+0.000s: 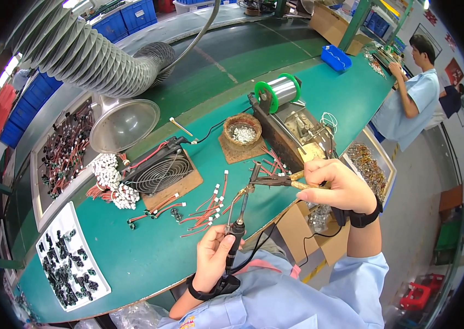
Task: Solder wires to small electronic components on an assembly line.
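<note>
My left hand [214, 256] is closed around the black handle of a soldering iron [236, 237], which points upward near the table's front edge. My right hand [342, 183] grips a pair of worn pliers [275, 180] by its yellowish handles. The plier jaws meet the upper metal part of the iron, just below its tip; whether they clamp it tightly I cannot tell. On the green table [188, 247], beyond my left hand, lie several red and black wires [210, 207] with white connectors. More such wires [273, 162] lie behind the pliers.
A solder spool [277, 94] stands on a dark soldering stand [284, 134]. Left of it are a round bowl [243, 122], a small fan [160, 174] and bundled connectors [112, 178]. A white tray [92, 268] holds black parts. A fume hose [95, 60] hangs overhead. A co-worker [415, 98] sits at right.
</note>
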`<action>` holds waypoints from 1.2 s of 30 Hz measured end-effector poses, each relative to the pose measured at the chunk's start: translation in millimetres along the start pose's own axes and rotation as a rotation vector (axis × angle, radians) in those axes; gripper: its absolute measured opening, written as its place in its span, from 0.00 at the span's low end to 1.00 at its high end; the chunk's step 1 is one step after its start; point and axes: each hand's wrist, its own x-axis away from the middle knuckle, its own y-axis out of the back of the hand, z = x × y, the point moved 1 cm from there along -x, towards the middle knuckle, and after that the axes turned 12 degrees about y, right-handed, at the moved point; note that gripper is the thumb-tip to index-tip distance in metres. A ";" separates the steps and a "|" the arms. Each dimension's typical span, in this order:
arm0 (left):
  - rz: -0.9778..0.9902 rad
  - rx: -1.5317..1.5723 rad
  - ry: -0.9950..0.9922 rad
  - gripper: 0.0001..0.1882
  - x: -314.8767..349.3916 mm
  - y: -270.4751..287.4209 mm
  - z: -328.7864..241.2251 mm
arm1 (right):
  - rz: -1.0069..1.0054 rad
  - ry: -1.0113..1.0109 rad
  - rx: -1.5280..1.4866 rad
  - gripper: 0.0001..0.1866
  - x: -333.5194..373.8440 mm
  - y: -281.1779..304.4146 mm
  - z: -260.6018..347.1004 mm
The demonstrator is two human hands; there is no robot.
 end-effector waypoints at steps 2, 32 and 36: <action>0.016 -0.012 -0.001 0.09 -0.3 -0.5 0.5 | -0.011 -0.007 -0.023 0.22 2.2 -0.5 -1.4; -0.035 -0.124 -0.055 0.07 12.4 -5.4 -4.8 | 0.165 0.029 -0.110 0.17 29.0 -34.2 -12.7; 0.004 -0.054 0.010 0.07 12.2 -3.5 -6.6 | 0.188 0.028 -0.150 0.18 30.1 -40.3 -14.5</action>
